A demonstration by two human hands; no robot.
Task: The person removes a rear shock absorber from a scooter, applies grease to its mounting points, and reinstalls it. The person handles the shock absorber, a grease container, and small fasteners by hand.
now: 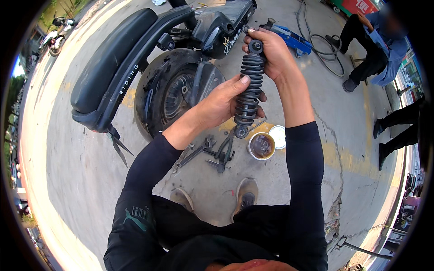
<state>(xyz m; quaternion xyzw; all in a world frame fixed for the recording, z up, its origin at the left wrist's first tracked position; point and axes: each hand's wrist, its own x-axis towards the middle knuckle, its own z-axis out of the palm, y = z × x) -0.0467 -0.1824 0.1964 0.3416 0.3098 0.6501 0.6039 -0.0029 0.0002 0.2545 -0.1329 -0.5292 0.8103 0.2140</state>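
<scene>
While the left grip point(220, 100) wraps the coils of a black shock absorber point(251, 90), the right grip point(272, 53) is clamped round its upper end in the head view. At the left grip, the thumb lies across the front of the spring and fingertips show past its far side. The shock absorber stands nearly lengthwise in the picture, leaning a little to the right at the top, its lower eye below the left grip. A small dark ring point(245, 28) shows just beside the right grip's thumb tip; whether it belongs to another part, I cannot tell.

To the left of the left grip is a motorbike point(221, 34), with its rear wheel point(176, 92) near that grip and its long black seat point(115, 58) farther left. Below the left grip, a wrench point(191, 158) and dark pliers point(224, 152) lie on the concrete ground point(212, 187). Below the right grip, and lower than the shock absorber, sits an open tub point(261, 146) of brown paste, a white lid point(279, 135) just beside it. Up and right of the right grip is a blue floor jack point(294, 41). Well to its right, a person in a blue shirt point(384, 49) sits; lower, another person's dark-trousered legs point(404, 130) show.
</scene>
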